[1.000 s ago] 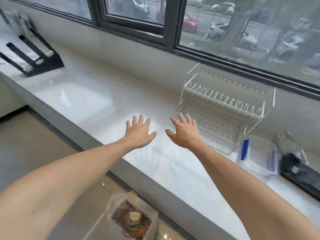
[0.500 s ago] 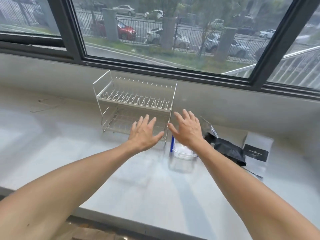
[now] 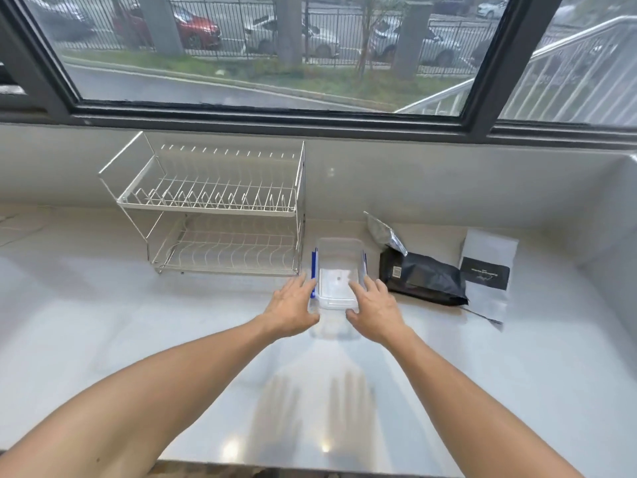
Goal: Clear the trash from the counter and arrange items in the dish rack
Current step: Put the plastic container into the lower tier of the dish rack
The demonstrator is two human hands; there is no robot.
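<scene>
A clear plastic container [image 3: 337, 270] with blue side clips stands on the white counter [image 3: 138, 322], just right of the two-tier wire dish rack [image 3: 220, 208], whose shelves hold nothing. My left hand [image 3: 293, 307] is at the container's near left corner, fingers spread. At its near right corner is my right hand [image 3: 374, 305], also with spread fingers. Both hands flank the container; a firm grip is not visible. Right of the container lie a black foil pouch [image 3: 424, 279], a torn silver wrapper [image 3: 384, 232] and a white pouch [image 3: 487, 274] with a black label.
The counter runs along a wall under a wide dark-framed window [image 3: 275, 112]. A raised white wall [image 3: 617, 243] closes the counter's right end. The counter's front edge [image 3: 310, 469] is at the bottom of view.
My view swung right and settled over the container. Both hands dropped from in front of the rack to either side of the container's near end.
</scene>
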